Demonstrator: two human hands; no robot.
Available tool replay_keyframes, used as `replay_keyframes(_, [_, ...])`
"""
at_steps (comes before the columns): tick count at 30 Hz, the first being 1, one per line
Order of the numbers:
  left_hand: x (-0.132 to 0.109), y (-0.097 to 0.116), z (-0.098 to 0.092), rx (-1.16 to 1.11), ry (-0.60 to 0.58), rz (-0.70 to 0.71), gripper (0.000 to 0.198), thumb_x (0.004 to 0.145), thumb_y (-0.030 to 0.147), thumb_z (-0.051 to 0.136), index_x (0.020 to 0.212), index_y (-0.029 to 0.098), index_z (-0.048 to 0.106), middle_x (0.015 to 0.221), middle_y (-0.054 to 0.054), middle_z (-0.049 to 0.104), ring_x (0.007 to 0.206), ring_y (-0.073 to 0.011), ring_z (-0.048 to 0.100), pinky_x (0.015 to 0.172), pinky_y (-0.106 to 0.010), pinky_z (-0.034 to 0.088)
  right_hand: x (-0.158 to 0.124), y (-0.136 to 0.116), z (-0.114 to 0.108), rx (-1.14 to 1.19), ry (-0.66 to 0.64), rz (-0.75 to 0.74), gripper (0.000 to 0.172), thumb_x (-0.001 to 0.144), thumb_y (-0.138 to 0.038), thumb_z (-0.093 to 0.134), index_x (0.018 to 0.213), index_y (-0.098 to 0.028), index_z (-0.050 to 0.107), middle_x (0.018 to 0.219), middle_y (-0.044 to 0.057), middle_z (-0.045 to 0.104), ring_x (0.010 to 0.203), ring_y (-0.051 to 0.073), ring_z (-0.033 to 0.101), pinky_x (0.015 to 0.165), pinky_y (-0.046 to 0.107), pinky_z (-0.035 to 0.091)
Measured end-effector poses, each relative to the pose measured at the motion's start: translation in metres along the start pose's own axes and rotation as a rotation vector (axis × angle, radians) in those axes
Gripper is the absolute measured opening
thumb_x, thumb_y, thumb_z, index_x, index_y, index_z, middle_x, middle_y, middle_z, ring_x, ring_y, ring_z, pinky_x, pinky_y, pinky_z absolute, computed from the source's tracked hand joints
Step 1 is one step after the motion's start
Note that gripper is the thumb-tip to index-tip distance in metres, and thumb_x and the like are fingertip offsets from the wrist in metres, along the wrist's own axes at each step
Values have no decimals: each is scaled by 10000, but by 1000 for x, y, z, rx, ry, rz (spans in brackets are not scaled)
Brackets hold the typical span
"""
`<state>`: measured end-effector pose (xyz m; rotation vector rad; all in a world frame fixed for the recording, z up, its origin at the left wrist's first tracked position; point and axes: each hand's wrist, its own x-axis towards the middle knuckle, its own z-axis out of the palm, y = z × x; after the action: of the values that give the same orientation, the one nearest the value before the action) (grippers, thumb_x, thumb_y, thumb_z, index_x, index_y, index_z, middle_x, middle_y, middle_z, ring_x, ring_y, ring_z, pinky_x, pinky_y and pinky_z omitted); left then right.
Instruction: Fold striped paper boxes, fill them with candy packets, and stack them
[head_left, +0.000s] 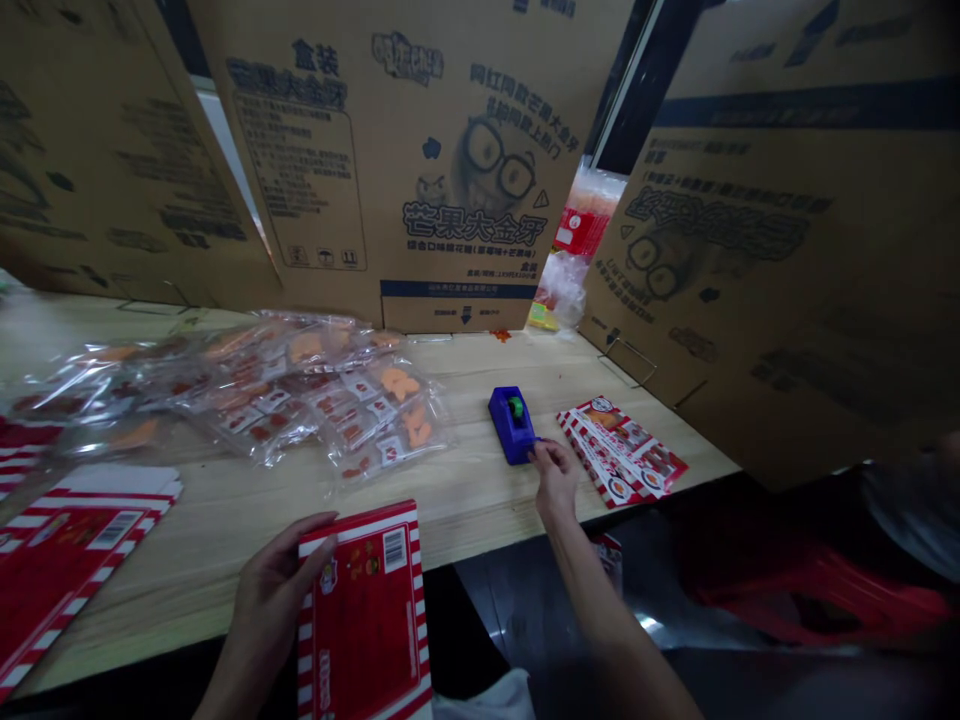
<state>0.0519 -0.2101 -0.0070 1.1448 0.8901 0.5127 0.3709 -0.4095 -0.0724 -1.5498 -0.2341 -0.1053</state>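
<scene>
On desk (225, 540): clear bags (375, 425) holding orange sweets (397, 382)
Left hand (274, 600): gripping flat striped carton (364, 610), long axis pointing toward desk
Right hand (555, 480): touching blue tape dispenser (511, 425)
Hands: apart

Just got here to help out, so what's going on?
A person's left hand holds a flat striped carton, while their right hand touches a blue dispenser. Clear packs of orange sweets lie heaped on the wooden table, more cartons lie beside the dispenser, and printed cardboard boxes stand behind.
</scene>
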Motion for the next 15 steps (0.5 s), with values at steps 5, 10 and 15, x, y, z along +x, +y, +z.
replay_keyframes(5, [11,8,-2,76,-44,82,487,595,416,833,979,165,669,805,-35,729,670,-207,684,592,-279,566,-14,13,-10,-14,73,-1,262,656,-412,680,635,-161,609,931,70,571,858,200,548,783,349,472])
replay_keyframes(10, [28,23,1,152,-221,107,385,628,383,805,891,138,666,786,-26,688,657,-164,636,611,-259,523,-17,13,-15,-15,70,18,278,643,-423,695,624,-175,570,801,25,539,770,183,513,754,349,460])
replay_keyframes(15, [45,24,6,293,-446,54,341,641,366,768,864,136,652,704,0,639,610,-143,592,570,-237,459,-59,-31,6,6,-483,56,254,770,-414,680,708,-176,618,770,15,562,730,165,534,698,291,443])
